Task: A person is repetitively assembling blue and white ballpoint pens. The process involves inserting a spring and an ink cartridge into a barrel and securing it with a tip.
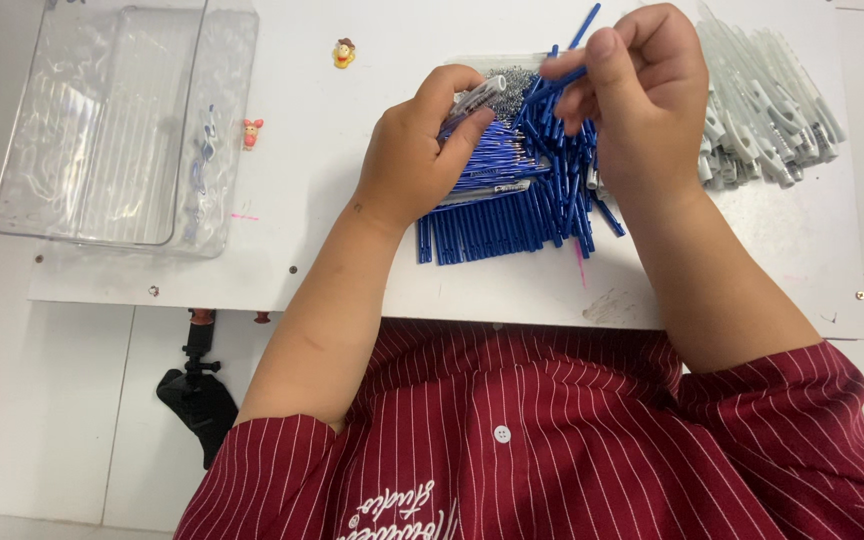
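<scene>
Table (pixel 512 290): a white board is being used as the work surface, with all the parts lying on it.
Clear tray (pixel 102 130): a see-through bin is standing at the far left, well apart from both hands; only a small item or two seems to be lying in it.
Grey barrels (pixel 762 110): a heap of pale pen bodies is lying just right of the right hand.
Blue parts (pixel 512 200): a pile of blue pen pieces is lying between and under the hands.
Springs (pixel 514 82): a small silvery heap is lying behind the blue pile.
Left hand (pixel 417 150): fingers are being kept curled tight on a clear barrel (pixel 477 97).
Right hand (pixel 642 90): one blue piece (pixel 564 78) is being pinched between thumb and fingertips.
Step in hand: by judgement, the blue piece is being brought to the barrel's open end.
Next move: a straight, aligned push is likely being called for.
</scene>
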